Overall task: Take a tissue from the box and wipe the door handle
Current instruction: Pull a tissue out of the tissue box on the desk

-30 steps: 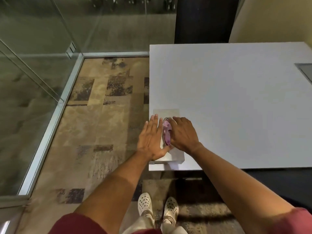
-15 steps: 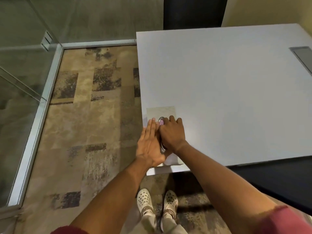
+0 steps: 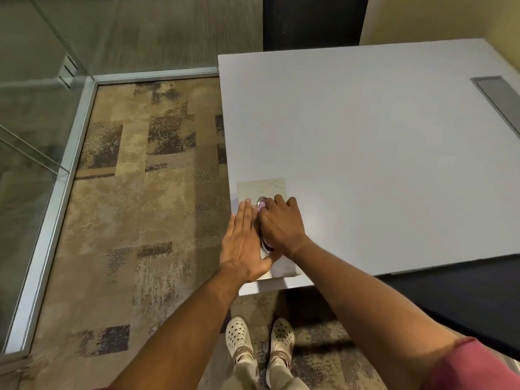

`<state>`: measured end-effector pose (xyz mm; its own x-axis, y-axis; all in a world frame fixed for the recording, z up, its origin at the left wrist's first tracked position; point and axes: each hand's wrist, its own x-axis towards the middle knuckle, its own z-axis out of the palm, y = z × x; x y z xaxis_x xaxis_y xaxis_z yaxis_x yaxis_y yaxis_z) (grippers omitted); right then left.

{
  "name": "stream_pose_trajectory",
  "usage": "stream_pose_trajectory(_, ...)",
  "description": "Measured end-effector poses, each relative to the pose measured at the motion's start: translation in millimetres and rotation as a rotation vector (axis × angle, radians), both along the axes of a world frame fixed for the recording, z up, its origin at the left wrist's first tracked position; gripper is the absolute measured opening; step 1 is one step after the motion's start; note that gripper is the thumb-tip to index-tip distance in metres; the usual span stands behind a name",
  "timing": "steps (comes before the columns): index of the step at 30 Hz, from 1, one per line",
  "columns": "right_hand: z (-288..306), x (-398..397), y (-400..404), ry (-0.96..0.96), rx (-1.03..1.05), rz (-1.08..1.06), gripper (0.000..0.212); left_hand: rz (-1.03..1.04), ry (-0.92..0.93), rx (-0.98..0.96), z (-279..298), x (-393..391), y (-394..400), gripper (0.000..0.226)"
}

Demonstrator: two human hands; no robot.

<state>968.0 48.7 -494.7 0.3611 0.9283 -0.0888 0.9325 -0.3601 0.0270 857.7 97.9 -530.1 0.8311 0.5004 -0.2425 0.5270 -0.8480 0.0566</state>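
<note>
My left hand (image 3: 244, 243) lies flat, fingers straight, steadying the tissue box (image 3: 263, 190) at the desk (image 3: 365, 150) corner while my right hand (image 3: 281, 223) fingers curl into its opening, presumably pinching a tissue.

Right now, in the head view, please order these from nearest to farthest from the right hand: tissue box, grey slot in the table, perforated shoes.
1. Pale cardboard tissue box, directly under the right hand.
2. Cream perforated shoes, below, on the carpet.
3. Grey metal slot, far right of the table.
</note>
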Motion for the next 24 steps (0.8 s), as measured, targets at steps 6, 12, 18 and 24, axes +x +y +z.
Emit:
stream_pose_trajectory(6,4.7,11.2,-4.5,0.046,0.053,0.035,0.024,0.035,-0.021,-0.016,-3.7,-1.0,-1.0,0.116)
stream_pose_trajectory(12,12.9,19.2,-10.1,0.14,0.102,0.038,0.029,0.035,-0.018,-0.019,-7.3,-0.2,-0.1,0.118)
stream_pose_trajectory(18,28.2,33.9,-9.8,0.183,0.162,0.041,0.028,0.029,-0.035,-0.033,-7.4,-0.7,0.4,0.119)
stream_pose_trajectory(24,45.0,42.2,-12.7,0.221,0.211,0.054,0.028,0.02,-0.034,-0.046,-5.9,-1.0,-0.3,0.118)
